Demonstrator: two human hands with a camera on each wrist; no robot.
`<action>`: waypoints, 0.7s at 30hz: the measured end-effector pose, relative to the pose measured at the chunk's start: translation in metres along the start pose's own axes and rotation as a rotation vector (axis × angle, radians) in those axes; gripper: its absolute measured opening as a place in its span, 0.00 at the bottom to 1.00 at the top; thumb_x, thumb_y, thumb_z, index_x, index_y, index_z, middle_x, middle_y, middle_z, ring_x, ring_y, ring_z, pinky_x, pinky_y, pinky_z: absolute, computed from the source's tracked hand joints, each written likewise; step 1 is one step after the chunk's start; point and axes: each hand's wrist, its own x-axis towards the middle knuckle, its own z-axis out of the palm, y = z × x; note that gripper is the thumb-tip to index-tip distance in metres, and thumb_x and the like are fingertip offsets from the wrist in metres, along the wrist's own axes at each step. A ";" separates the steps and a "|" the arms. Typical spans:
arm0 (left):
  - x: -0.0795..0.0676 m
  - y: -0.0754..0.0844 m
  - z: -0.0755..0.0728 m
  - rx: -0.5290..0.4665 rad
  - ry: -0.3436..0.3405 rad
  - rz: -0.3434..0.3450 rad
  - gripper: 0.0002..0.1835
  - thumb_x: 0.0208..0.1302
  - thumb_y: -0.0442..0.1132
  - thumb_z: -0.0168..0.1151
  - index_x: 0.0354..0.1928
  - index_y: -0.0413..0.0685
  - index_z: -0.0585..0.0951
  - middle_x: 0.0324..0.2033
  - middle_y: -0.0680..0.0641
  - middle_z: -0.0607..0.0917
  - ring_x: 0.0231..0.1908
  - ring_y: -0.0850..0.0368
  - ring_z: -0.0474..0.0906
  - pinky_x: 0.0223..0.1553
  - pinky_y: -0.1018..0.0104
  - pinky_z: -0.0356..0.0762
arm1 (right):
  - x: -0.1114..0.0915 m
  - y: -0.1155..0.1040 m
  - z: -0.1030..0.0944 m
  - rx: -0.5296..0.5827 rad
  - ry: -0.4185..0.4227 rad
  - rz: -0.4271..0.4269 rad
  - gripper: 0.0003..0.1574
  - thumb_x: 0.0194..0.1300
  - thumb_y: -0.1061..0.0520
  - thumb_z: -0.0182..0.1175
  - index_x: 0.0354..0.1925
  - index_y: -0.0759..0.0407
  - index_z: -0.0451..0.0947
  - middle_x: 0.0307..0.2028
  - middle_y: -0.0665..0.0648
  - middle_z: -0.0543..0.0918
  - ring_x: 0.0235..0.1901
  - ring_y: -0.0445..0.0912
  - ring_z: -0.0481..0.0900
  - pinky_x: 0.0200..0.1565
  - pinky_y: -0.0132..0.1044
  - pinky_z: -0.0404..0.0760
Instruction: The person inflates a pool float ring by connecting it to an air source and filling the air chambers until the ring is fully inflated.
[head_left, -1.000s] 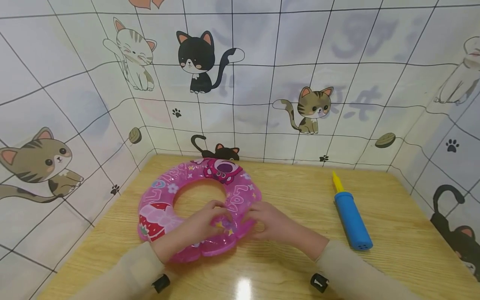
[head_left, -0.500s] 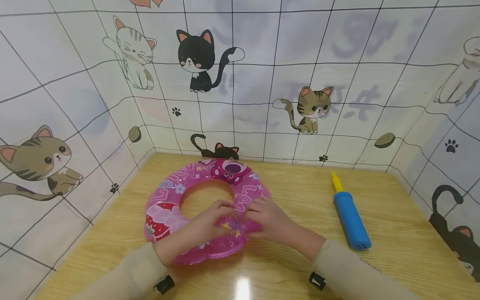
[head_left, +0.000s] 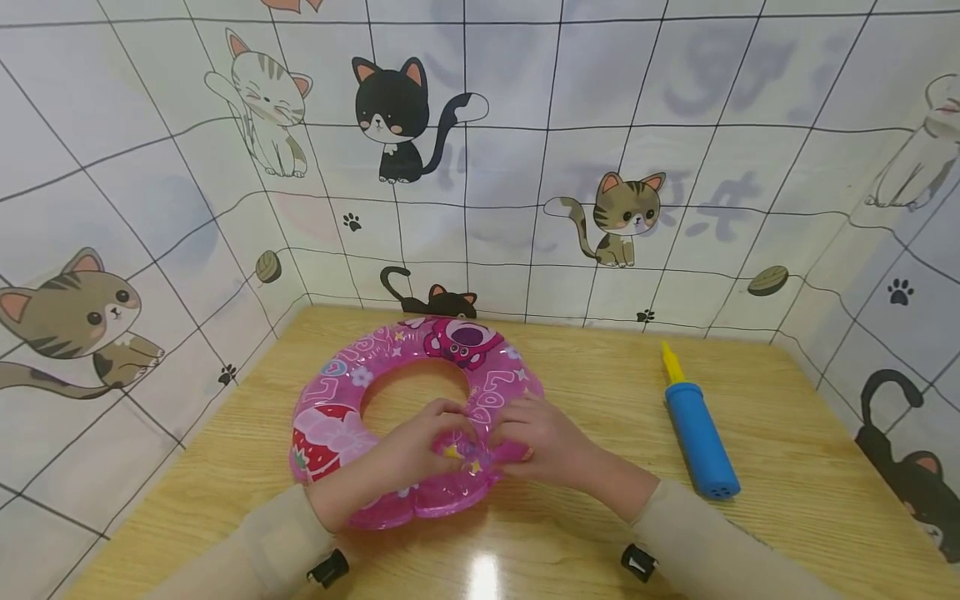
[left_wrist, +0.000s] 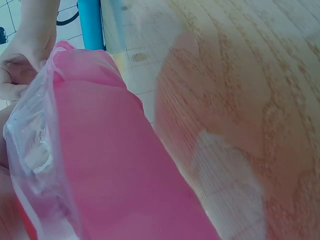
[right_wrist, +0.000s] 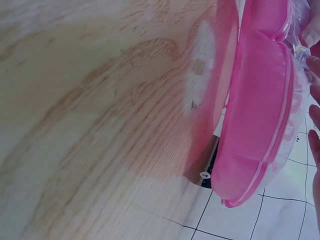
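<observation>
A pink inflatable swim ring [head_left: 330,387] with strawberry and bear prints lies on the wooden table, puffed up with some creases. My left hand [head_left: 412,446] reaches over its near side, thumb and fingers curled at the printed film. Facing it, my right hand [head_left: 543,442] pinches the ring's right near edge. A small clear valve [right_wrist: 301,51] shows by the fingertips in the right wrist view. The left wrist view has the ring's pink side [left_wrist: 105,150] close up, the right hand [left_wrist: 27,60] beyond it. The fingers partly hide the valve area.
A blue hand pump [head_left: 701,437] with a yellow nozzle [head_left: 672,362] lies on the table [head_left: 585,533] to the right. Cat-print cloth walls [head_left: 510,167] rise behind and on both sides.
The swim ring has shifted a little to the right and turned slightly, then stayed about still. My right hand has closed in towards the left, with its fingers on the ring's edge.
</observation>
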 end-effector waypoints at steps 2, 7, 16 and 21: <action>0.000 0.000 0.000 0.009 0.003 -0.003 0.14 0.58 0.42 0.72 0.46 0.64 0.81 0.59 0.50 0.70 0.53 0.50 0.75 0.53 0.54 0.77 | 0.000 0.000 -0.001 0.014 0.015 -0.011 0.18 0.42 0.55 0.80 0.32 0.54 0.82 0.33 0.46 0.82 0.36 0.40 0.79 0.47 0.36 0.79; 0.001 0.000 0.002 0.018 0.017 0.011 0.14 0.58 0.41 0.72 0.45 0.63 0.82 0.58 0.51 0.71 0.53 0.50 0.75 0.53 0.54 0.76 | 0.001 -0.001 0.001 0.088 0.033 -0.017 0.14 0.44 0.60 0.77 0.33 0.55 0.84 0.33 0.47 0.84 0.35 0.38 0.81 0.43 0.25 0.78; 0.001 -0.001 0.003 0.015 0.016 0.005 0.14 0.59 0.41 0.72 0.46 0.62 0.82 0.58 0.51 0.71 0.55 0.50 0.74 0.54 0.54 0.76 | 0.002 -0.003 0.005 0.252 -0.005 0.065 0.08 0.52 0.65 0.71 0.33 0.57 0.85 0.30 0.48 0.85 0.31 0.35 0.81 0.36 0.21 0.78; 0.002 -0.003 0.005 0.012 0.008 -0.017 0.14 0.58 0.42 0.72 0.46 0.64 0.82 0.57 0.52 0.72 0.57 0.50 0.72 0.56 0.53 0.74 | 0.003 -0.004 0.004 0.319 -0.035 0.113 0.09 0.50 0.68 0.71 0.32 0.59 0.85 0.30 0.49 0.85 0.31 0.36 0.82 0.35 0.22 0.78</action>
